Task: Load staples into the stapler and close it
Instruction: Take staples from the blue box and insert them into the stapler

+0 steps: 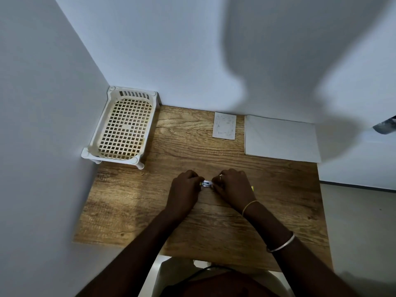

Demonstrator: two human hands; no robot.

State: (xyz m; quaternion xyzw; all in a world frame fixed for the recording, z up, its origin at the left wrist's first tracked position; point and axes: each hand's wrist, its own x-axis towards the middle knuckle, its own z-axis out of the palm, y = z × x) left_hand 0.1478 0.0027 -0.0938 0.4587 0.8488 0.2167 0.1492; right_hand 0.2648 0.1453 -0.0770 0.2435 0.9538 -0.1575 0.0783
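Hands meet over the middle of the wooden table (pixel 132 213), well in front of the white basket (pixel 123 127) in the far-left corner. The left hand (pixel 185 188) and the right hand (pixel 232 186) are both curled shut around a small metallic stapler (pixel 206 183), of which only a short silver section shows between them. Whether its magazine is open or holds staples cannot be told; the hands hide most of it. A yellow sliver (pixel 252 187), perhaps the staple box, peeks out beside the right hand. Loading appears to be under way, judging by the two-handed pinch; closing seems still to come. Paper sheets (pixel 280 138) lie beyond, right of the basket.
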